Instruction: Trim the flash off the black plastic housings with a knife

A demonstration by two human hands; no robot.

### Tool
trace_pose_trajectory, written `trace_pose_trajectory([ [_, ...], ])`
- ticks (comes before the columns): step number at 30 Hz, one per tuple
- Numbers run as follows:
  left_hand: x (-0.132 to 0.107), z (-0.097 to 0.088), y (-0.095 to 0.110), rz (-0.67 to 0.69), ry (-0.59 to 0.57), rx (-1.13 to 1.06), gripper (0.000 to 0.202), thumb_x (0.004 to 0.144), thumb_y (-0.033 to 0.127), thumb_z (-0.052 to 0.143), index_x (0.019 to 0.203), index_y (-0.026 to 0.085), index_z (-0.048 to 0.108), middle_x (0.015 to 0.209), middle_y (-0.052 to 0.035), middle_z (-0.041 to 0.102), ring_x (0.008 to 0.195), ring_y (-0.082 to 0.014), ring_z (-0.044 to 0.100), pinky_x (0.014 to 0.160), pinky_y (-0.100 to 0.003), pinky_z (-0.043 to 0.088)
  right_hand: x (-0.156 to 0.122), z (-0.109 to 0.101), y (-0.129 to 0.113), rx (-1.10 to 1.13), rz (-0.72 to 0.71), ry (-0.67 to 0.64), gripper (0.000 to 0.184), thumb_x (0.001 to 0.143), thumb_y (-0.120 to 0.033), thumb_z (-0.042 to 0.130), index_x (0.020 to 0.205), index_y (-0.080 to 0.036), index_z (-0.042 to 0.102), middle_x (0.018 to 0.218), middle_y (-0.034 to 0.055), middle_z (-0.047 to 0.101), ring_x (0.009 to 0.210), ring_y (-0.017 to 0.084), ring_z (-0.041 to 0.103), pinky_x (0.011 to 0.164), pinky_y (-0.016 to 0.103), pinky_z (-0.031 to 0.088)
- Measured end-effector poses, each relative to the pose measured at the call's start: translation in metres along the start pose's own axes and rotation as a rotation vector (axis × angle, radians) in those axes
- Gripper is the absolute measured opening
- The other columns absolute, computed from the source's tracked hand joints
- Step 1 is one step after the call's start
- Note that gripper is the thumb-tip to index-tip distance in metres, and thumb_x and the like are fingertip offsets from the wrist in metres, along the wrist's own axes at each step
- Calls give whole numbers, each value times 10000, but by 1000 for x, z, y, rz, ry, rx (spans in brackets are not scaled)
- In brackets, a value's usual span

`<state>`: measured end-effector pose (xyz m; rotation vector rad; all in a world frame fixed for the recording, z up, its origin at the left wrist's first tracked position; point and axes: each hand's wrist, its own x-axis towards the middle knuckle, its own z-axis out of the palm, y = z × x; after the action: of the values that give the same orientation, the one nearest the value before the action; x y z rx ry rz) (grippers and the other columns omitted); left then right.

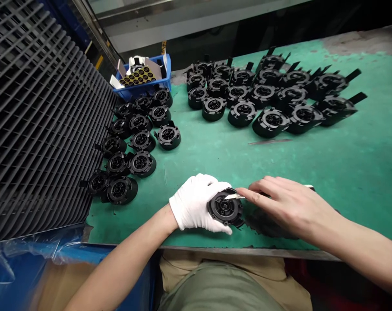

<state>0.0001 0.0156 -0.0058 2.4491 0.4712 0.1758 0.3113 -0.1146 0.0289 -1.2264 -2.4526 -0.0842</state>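
Note:
My left hand (198, 204), in a white glove, is wrapped round a black round plastic housing (225, 209) near the table's front edge. The ribbed face of the housing is turned up toward me. My bare right hand (288, 206) grips a craft knife (236, 196), its index finger stretched along toward the blade. The blade tip lies over the upper part of the housing's face; whether it touches cannot be made out. Most of the knife's handle is hidden by the hand.
Several similar black housings (243, 113) stand in rows at the back of the green table (202, 155), and more (141, 163) at the left. A blue bin (166, 80) holds a sheet of round stickers (139, 77). Grey stacked racks (47, 116) rise along the left edge.

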Motion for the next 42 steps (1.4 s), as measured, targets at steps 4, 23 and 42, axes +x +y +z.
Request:
trace_pose_trajectory([
  [4, 1, 1, -1, -5, -2, 6, 1198, 770, 1076, 1015, 1632, 273, 791, 1305, -150, 910, 1268, -479, 875, 1147, -623, 701, 5, -1, 11, 41, -56, 5, 687, 1148, -5, 578, 1762, -278, 722, 1141, 65, 865, 902, 230, 698, 823, 381, 514],
  [23, 5, -3, -2, -49, 85, -23, 1103, 777, 1004, 1069, 1563, 262, 847, 1366, -158, 950, 1295, -466, 921, 1233, -624, 728, -23, 23, 29, 135, 287, 135, 449, 1306, -297, 582, 1719, -311, 759, 1218, 86, 839, 970, 241, 830, 816, 364, 630],
  [42, -7, 16, -17, -157, 423, 151, 1083, 692, 955, 1182, 1478, 249, 942, 1525, -240, 913, 1457, -471, 897, 1349, -695, 723, -38, 61, 64, -41, 473, 138, 445, 1263, -443, 531, 1410, -195, 870, 1093, 157, 820, 955, 350, 755, 814, 480, 624],
])
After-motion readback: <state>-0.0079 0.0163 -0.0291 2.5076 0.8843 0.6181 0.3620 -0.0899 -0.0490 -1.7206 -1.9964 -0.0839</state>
